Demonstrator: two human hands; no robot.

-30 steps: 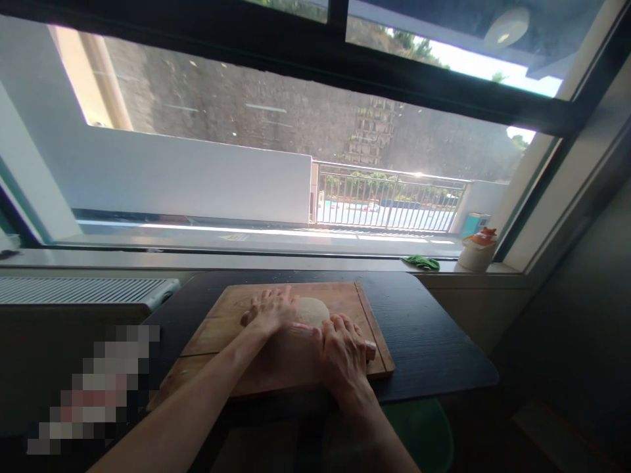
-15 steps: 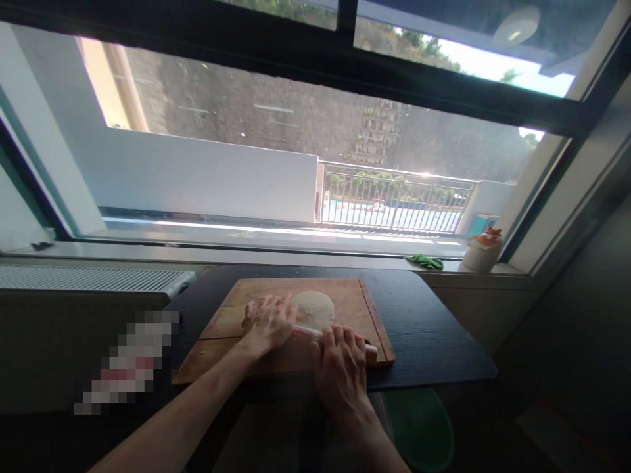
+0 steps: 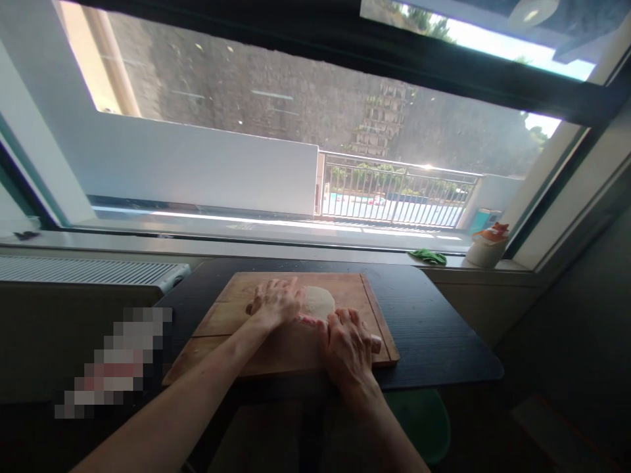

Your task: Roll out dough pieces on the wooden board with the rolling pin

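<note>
A rolling pin [image 3: 308, 321] with red markings on its middle lies slantwise over a wooden board [image 3: 296, 355]. My left hand [image 3: 277, 302] rests over its left part, fingers draped across it. Near the other end, my right hand [image 3: 348, 338] curls over the pin, whose tip sticks out past the fingers. A flat, pale round of dough [image 3: 318, 303] lies on the board, just beyond the pin's middle. The pin appears to touch the dough's near edge. My left fingers partly cover the dough's left side.
The board lies on a dark table [image 3: 434, 335] below a large window. On the sill are a green cloth [image 3: 428, 256] and a white container [image 3: 486, 251] with an orange top. A radiator [image 3: 93, 272] stands at left; a green stool [image 3: 419, 424] is under the table.
Both hands have moved slightly forward with the rolling pin, towards the dough. The pin's left end now shows beside my left hand. The camera view has shifted a little downward.
</note>
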